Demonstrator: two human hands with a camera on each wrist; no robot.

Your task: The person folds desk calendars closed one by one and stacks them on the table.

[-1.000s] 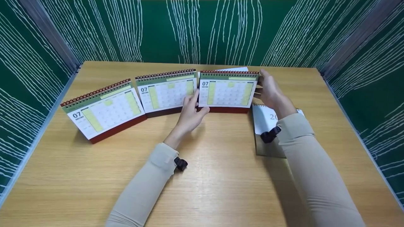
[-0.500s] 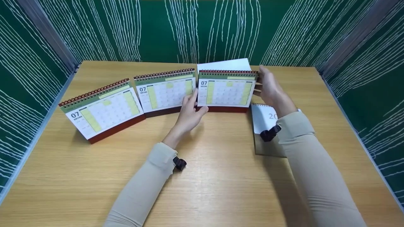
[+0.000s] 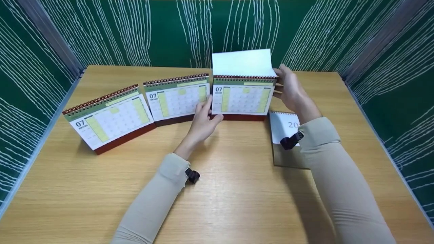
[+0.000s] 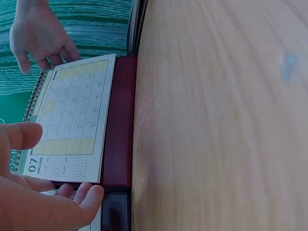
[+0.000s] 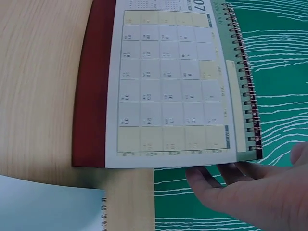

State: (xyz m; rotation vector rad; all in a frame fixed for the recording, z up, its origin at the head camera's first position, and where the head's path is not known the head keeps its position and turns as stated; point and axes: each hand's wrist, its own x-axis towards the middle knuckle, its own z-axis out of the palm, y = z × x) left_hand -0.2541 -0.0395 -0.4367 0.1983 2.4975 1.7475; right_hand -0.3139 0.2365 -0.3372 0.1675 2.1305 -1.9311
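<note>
A spiral desk calendar showing month 07 stands at the back of the table, with a blank white sheet raised behind its rings. At its left edge is my left hand, fingertips against the side and thumb apart in the left wrist view. My right hand is at the right edge, its fingers reaching behind the page and its thumb free. The raised sheet's lower right corner is close to these fingers. Part of the right fingers is hidden by the calendar.
Two matching calendars stand to the left, a middle one and a tilted far-left one. A smaller calendar with a white and brown front sits at right, partly under the right sleeve. Green panels enclose the wooden table.
The white sheet behind the right calendar has risen from low behind the rings to well above them. My right hand has shifted slightly upward; my left hand has stayed at the left edge.
</note>
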